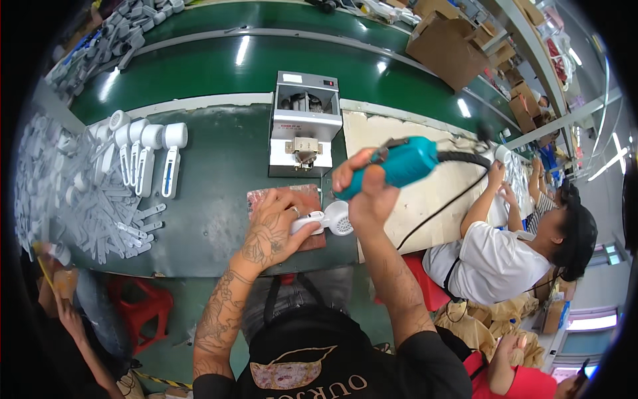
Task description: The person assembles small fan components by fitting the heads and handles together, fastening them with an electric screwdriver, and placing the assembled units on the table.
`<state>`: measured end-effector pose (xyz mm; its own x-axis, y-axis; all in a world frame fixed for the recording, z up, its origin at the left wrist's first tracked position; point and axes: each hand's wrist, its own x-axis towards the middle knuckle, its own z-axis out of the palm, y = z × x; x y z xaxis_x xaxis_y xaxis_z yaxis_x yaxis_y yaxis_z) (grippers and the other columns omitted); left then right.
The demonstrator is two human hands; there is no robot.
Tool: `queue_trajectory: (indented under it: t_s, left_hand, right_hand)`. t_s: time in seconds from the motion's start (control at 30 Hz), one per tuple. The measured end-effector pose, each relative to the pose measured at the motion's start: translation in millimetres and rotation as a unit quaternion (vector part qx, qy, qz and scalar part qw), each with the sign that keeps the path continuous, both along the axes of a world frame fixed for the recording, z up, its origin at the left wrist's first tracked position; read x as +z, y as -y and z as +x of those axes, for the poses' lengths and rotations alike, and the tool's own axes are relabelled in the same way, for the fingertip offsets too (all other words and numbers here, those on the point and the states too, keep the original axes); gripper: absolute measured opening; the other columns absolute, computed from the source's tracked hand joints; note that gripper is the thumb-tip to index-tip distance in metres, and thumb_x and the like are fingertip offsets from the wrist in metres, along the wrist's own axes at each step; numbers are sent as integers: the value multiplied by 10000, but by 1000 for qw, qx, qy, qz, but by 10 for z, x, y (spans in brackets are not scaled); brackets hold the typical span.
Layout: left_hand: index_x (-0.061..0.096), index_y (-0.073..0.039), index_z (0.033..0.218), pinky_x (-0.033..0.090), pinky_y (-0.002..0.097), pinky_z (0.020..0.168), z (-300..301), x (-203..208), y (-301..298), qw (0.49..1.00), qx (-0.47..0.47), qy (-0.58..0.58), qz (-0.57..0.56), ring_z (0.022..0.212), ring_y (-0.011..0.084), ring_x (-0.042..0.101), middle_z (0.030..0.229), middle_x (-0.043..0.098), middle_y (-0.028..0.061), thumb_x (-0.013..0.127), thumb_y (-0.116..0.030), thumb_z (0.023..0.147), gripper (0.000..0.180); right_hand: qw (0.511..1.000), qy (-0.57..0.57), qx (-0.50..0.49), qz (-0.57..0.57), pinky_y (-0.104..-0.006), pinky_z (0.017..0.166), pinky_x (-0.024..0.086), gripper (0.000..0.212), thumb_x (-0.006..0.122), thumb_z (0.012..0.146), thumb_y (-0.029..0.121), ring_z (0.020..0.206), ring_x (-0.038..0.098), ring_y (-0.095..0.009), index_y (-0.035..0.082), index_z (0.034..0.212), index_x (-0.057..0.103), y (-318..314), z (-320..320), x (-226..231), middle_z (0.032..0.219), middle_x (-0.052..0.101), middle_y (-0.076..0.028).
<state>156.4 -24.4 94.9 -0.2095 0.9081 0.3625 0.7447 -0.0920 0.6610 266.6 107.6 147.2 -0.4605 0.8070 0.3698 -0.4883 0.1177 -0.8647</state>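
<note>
Toward the far left corner of the desk [212, 213], a cluster of white fans [175, 136] lies side by side, round heads pointing to the far edge and handles toward you. Nearer the left edge spreads a loose heap of grey plastic strips [109, 223], some of them reaching close to the near edge.

Right of that, around the middle of the near edge, your left hand [274, 219] is closed around the handle of one small white fan [339, 219], holding it over a worn red pad [312, 243]. The fan's round, holed head points to your right, just beside your right forearm. Beyond the pad, at the middle of the far edge, stands a grey and white metal machine [306, 123] with an open tray on top.

Your right hand [367, 189] grips a teal power tool [405, 161], raised over the desk with its back end toward the right (its tip is hidden, so you cannot tell whether it touches the fan). A black cord [449, 200] hangs near the tool, above a tan sheet [367, 139] covering the right part of the desk. By the right end sits a co-worker in a white shirt [502, 263], both arms reaching over the desk.
</note>
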Motion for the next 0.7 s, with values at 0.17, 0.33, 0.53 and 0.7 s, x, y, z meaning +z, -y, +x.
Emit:
queue_trajectory:
  t_s: [0.17,0.33,0.53,0.7]
  left_hand:
    - [693,-98,1151,456,403,972,-1,-54,-39,998,2,-63,-1,1073,288,576,1112,638,53,722,-335,879,362]
    - [657,-111,1232,435,432,1013,-4,-101,19,998,10,-67,-18,1166,310,553,1165,619,105,695,-374,902,423]
    - [648,-108,1262,434,441,1014,14,-35,-32,999,17,-40,-12,1155,320,552,1158,616,123,698,-372,902,450]
    - [657,-101,1262,436,433,1006,0,-132,-8,999,28,-40,-20,1145,317,552,1147,614,124,696,-386,901,461]
  right_hand:
    - [998,3,12,68,-301,596,476,557,674,952,499,640,562,-157,-22,1117,563,-253,-370,-61,730,562,-54]
    - [995,27,26,88,-301,614,487,458,685,967,434,662,568,-151,3,1063,563,-345,-670,-128,740,571,-46]
    - [994,48,56,85,-292,611,484,402,683,978,394,650,572,-147,12,1010,563,-398,-664,-251,720,572,-46]
    - [992,121,38,23,-290,581,473,361,663,994,339,621,566,-144,-10,1032,579,-210,-523,-178,703,582,-53]
